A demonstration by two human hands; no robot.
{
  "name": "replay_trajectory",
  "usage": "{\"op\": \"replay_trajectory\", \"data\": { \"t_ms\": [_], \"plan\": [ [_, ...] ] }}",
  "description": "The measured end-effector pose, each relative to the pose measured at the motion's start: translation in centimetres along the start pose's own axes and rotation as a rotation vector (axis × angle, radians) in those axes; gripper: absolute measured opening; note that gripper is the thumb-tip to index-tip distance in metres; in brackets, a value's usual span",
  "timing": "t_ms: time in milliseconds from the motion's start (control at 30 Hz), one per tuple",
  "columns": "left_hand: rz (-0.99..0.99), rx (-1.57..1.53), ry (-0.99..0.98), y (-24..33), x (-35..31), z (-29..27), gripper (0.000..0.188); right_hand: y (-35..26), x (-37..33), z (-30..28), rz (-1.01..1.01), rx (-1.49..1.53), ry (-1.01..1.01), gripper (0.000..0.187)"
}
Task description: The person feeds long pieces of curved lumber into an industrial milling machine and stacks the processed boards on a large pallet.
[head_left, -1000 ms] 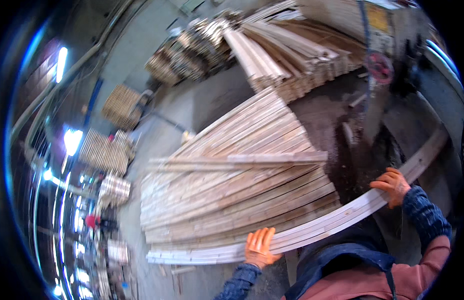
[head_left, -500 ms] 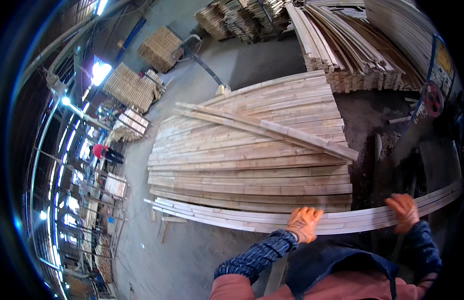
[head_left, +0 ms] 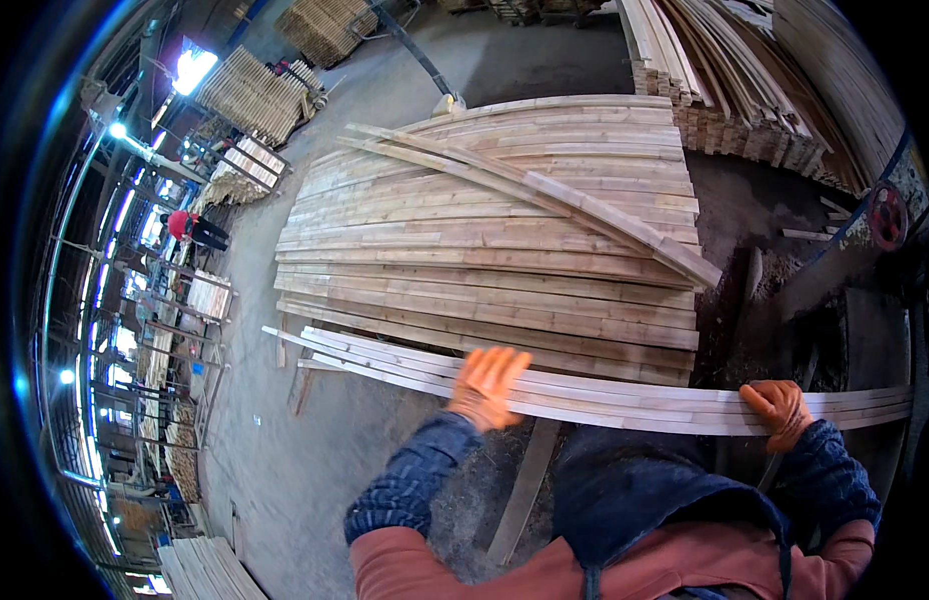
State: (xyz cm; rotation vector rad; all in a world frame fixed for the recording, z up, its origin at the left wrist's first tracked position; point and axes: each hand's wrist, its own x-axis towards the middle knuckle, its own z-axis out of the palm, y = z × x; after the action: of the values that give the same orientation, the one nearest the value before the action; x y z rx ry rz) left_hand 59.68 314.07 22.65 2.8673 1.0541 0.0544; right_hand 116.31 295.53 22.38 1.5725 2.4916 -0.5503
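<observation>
A row of long, pale wooden strips (head_left: 645, 403) lies side by side across my front, curving toward the right edge of the view. My left hand (head_left: 488, 388), in an orange glove, rests on these strips left of my body, fingers stretched out and somewhat apart. Farther right, my right hand (head_left: 778, 412), gloved the same way, has its fingers bent over the strips. Its fingertips are partly hidden. Just beyond the strips lies a wide stack of planks (head_left: 415, 225), with two loose boards (head_left: 585, 208) slanting across its top.
At the far right stands a tall pile of timber (head_left: 745, 135), near a red handwheel (head_left: 887, 215) on a machine. A pallet-jack handle (head_left: 415, 45) rises behind the planks. Off to the left, a person in red (head_left: 190, 228) is among wood stacks (head_left: 255, 95). A narrow board (head_left: 525, 490) slants below the strips.
My left hand has slid leftward along the strips, its fingers more spread. The right hand has come down onto the strips, slightly left. The whole view has shifted with my head.
</observation>
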Motion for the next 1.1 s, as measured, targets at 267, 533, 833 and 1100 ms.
{"op": "replay_trajectory", "data": {
  "t_ms": [267, 533, 833, 1100],
  "plan": [
    [0.071, -0.053, -0.302, 6.1, 3.8, -3.7, 0.101, 3.3, -7.9, -0.5, 0.283, -0.100, 0.022, 0.116],
    [0.095, -0.161, -0.293, 14.7, 10.9, 2.4, 0.107, -0.7, -2.6, 0.7, 0.370, 0.084, 0.057, 0.103],
    [0.176, -0.292, 0.028, 13.8, 11.3, 3.0, 0.111, -3.1, 3.7, -1.0, 0.080, 0.047, 0.279, 0.123],
    [-0.012, -0.026, -0.063, -1.2, 3.6, -0.1, 0.101, 1.3, -3.4, -0.5, 0.446, -0.044, 0.113, 0.126]
  ]
}}
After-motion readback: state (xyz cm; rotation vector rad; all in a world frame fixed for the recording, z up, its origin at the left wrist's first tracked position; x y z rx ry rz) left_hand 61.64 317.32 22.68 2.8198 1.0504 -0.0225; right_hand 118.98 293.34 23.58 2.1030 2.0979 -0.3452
